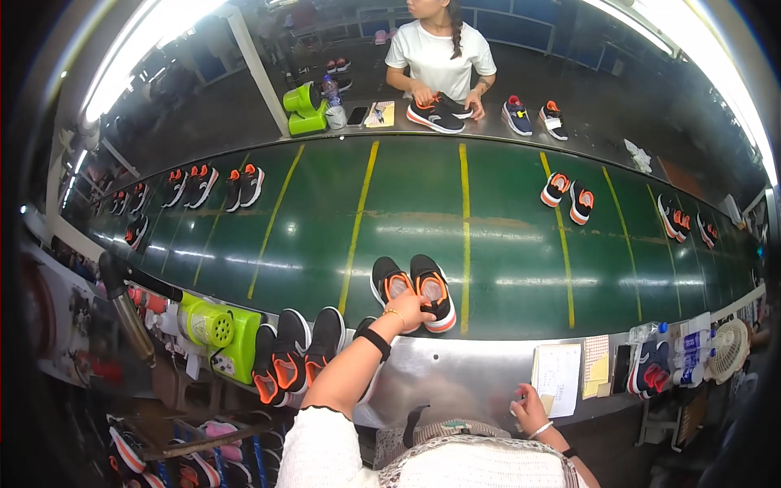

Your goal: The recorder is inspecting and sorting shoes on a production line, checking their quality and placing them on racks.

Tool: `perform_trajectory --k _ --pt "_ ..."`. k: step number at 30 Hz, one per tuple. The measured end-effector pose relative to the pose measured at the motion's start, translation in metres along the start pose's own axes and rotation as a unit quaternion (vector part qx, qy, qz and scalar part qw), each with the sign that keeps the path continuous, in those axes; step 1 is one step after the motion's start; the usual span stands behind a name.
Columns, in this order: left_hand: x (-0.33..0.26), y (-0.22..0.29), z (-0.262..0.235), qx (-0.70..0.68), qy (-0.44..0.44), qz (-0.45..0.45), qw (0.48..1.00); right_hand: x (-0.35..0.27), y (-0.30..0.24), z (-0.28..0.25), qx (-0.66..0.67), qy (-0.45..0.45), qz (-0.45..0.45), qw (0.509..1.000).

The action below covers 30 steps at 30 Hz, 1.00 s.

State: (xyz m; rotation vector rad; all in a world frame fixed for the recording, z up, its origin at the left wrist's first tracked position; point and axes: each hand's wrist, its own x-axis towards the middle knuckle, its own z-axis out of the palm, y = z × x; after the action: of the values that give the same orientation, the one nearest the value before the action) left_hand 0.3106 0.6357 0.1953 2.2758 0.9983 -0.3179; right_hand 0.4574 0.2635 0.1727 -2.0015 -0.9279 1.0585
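My left hand (409, 311) is closed on the heels of a pair of black sneakers with orange linings. The left sneaker (392, 276) and right sneaker (431, 281) stand side by side on the green conveyor belt (415, 187), toes pointing away from me. My right hand (530, 409) hovers beside a white paper sheet (557, 378), its fingers loosely bent and apart with nothing visible in them. Several more black sneakers (290, 346) lie on the metal bench (455, 374), left of and partly behind my left forearm.
Other sneaker pairs (579, 203) sit farther along the belt on both sides. Across it, a person (443, 57) handles a dark sneaker (435, 114). A lime-green machine (232, 333) stands at left. Plastic bottles (691, 358), navy shoes (648, 370) and a small fan (726, 350) are at right.
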Motion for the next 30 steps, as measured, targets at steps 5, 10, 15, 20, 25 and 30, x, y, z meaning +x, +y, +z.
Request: perform_trajectory --k 5,10,15,20,25,30 --pt "-0.090 0.071 0.092 0.028 -0.063 0.102 0.992 0.054 -0.005 0.004 0.037 -0.088 -0.049 0.994" --pt "-0.143 0.087 0.153 -0.036 -0.057 0.111 0.991 0.076 0.025 0.031 -0.090 -0.076 -0.090 0.989" --pt "-0.177 0.066 0.182 -0.402 0.132 -0.025 0.906 0.079 0.035 0.024 -0.060 -0.117 -0.065 0.989" --pt "-0.166 0.054 0.209 -0.273 0.299 -0.137 0.904 0.082 0.044 0.026 -0.082 -0.115 -0.105 0.984" --pt "-0.149 0.035 0.206 -0.706 0.182 -0.095 0.678 0.087 0.028 0.011 0.235 -0.159 0.051 0.957" --pt "-0.178 0.054 0.160 -0.808 0.114 -0.083 0.573 0.075 0.001 -0.023 0.458 -0.230 0.159 0.844"
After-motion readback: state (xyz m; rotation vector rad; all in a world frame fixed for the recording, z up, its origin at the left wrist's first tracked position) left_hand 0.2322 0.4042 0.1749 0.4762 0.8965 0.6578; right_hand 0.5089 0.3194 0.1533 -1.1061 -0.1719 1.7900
